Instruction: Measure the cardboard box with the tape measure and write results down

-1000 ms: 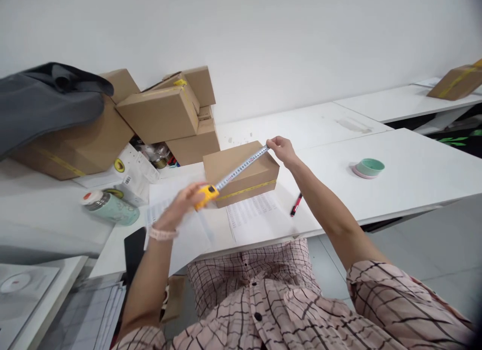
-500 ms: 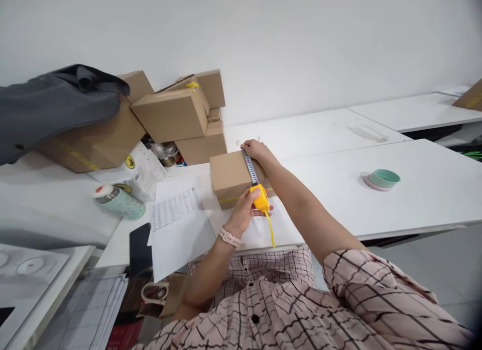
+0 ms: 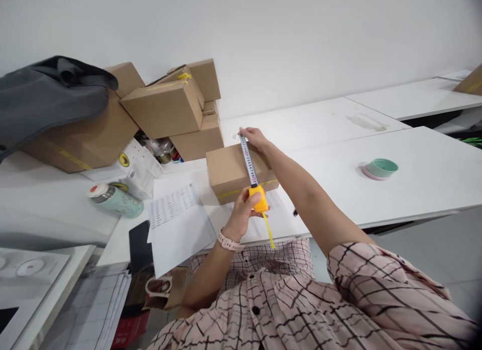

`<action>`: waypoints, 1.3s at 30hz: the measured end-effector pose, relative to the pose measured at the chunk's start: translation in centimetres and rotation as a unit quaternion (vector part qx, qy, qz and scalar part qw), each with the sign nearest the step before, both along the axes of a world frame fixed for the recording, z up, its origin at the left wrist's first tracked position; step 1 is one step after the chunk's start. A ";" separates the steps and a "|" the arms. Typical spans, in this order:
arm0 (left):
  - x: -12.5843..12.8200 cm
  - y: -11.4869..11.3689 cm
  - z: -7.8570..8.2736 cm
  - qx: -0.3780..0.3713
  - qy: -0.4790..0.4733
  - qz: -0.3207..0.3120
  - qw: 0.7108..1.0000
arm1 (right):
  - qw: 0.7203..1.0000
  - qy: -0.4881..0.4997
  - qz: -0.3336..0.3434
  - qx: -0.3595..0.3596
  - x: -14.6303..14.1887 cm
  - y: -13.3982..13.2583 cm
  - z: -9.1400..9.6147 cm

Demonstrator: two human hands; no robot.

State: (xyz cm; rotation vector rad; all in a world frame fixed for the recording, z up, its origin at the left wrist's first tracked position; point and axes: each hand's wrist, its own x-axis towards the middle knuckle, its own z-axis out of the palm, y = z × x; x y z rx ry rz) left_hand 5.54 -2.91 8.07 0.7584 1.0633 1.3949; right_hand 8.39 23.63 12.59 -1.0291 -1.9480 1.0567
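Note:
A small brown cardboard box [image 3: 228, 170] with a yellow tape strip lies on the white table [image 3: 414, 179]. My left hand [image 3: 243, 209] is closed around the yellow tape measure case [image 3: 259, 199] at the box's near edge. The white blade [image 3: 248, 159] runs across the box top from front to back. My right hand [image 3: 255, 137] pinches the blade's end at the box's far edge.
Printed sheets [image 3: 175, 214] lie left of the box. A teal bottle [image 3: 116, 199] lies on its side. Stacked cardboard boxes [image 3: 165, 106] and a grey bag [image 3: 48, 96] fill the back left. A teal tape roll [image 3: 381, 167] sits at the right.
The tape measure turned from lying lengthwise along the box to crossing its width. My left hand swung right to the box's near edge, and my right hand moved to the far edge.

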 end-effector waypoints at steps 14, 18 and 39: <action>-9.9 -3.0 -2.8 0.055 0.151 0.243 0.957 | 0.987 -0.095 -0.083 0.098 11.7 -8.2 -6.1; -11.7 -1.2 0.9 0.088 0.160 0.237 0.954 | 0.980 -0.094 -0.103 0.140 10.2 -7.2 -2.1; -1.8 -2.5 -5.8 0.035 0.062 -0.019 0.997 | 0.953 -0.173 -0.122 0.219 3.1 -3.6 2.0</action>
